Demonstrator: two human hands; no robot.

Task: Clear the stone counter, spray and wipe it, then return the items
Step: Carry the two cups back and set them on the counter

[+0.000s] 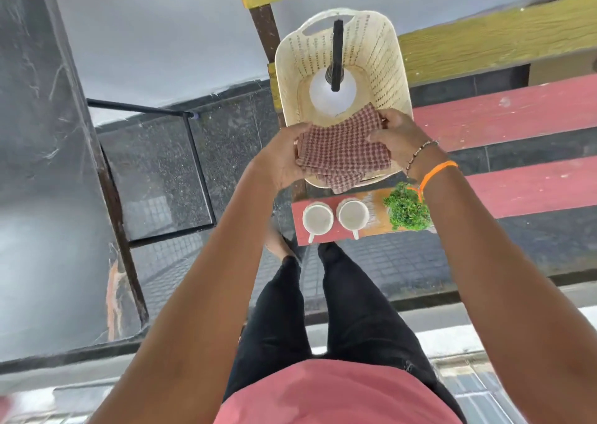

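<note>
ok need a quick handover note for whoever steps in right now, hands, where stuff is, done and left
Left hand and right hand: both grip the folded checked cloth over the near rim of the cream basket.
Spray bottle stands inside the basket.
Two white cups and the small green plant sit on the red bench end, below the basket.
Done: cannot tell from this view whether the counter is already wiped.
Left: check it, then spray and wipe or return the items.

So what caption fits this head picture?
Both hands hold a checked cloth over the basket.
</note>
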